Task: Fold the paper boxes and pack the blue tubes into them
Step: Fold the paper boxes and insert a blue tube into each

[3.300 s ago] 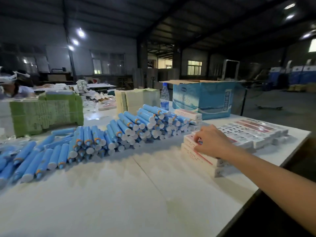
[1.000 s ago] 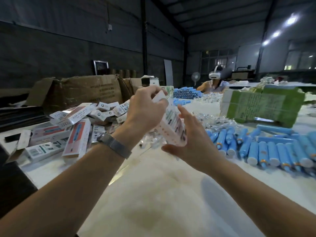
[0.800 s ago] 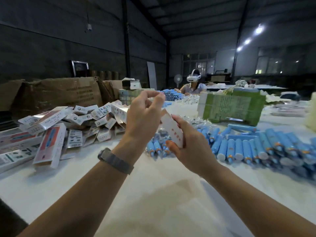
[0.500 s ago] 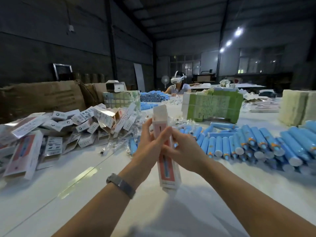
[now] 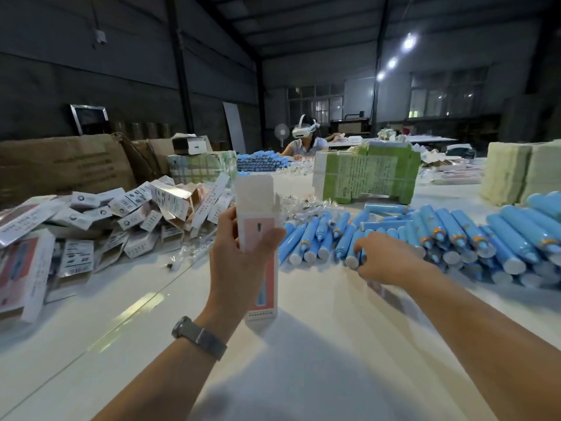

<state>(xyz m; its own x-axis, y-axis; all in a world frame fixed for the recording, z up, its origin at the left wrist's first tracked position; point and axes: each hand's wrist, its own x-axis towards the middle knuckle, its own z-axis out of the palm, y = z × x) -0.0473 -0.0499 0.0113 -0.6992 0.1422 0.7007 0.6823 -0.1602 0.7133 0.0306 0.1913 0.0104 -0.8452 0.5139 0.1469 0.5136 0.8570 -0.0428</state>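
While the left hand (image 5: 239, 256) grips the upright paper box (image 5: 258, 226), the right hand (image 5: 384, 256) pinches 1 blue tube (image 5: 349, 244) beside it.

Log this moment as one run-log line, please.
step: fetch tube | left hand: holds upright folded box, top flap open | right hand: grasping blue tube in pile | tube boxed: not yet

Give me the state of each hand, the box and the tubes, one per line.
Left hand: grips the box.
Box: upright, top flap open.
Right hand: fingers curled round a tube in the pile.
Tubes: capped, lying heaped on the table.
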